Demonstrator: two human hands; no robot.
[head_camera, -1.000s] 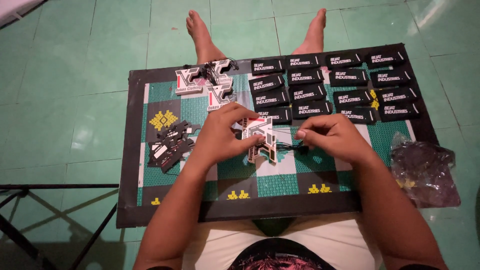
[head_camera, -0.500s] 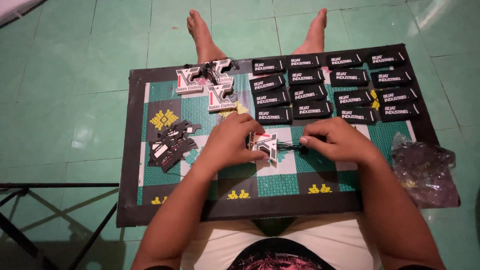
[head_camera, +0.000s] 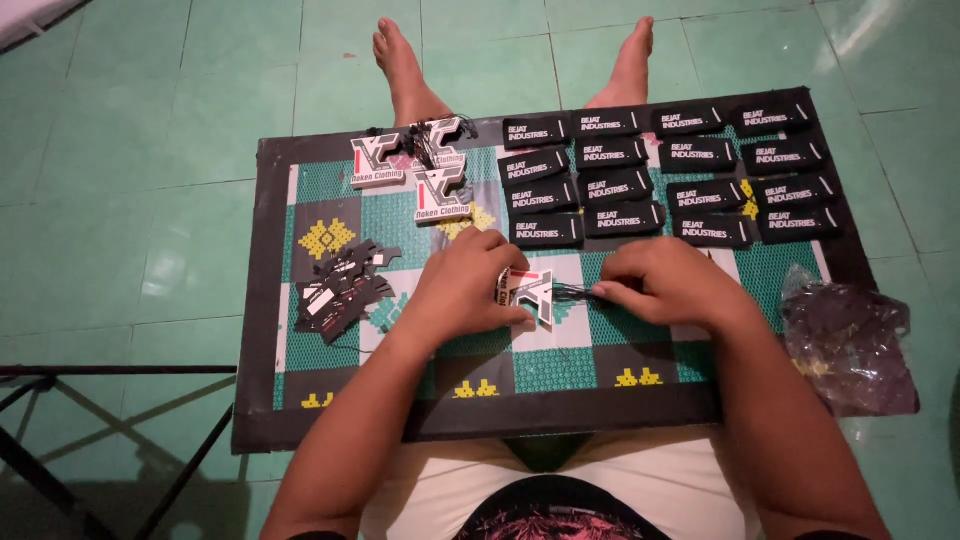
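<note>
My left hand pinches a small white, black and red shaped card tag flat over the middle of the patterned board. My right hand grips a thin black string that runs from the tag's right side. Both hands rest low on the board, a few centimetres apart, with the tag between them.
Finished tags with strings lie at the board's far left. A loose pile of dark tags sits at the left. Rows of several black rectangular labels fill the far right. A dark plastic bag lies on the green tiled floor at right.
My hands have shifted slightly and drawn apart a little; the string now stretches out from the tag toward my right hand.
</note>
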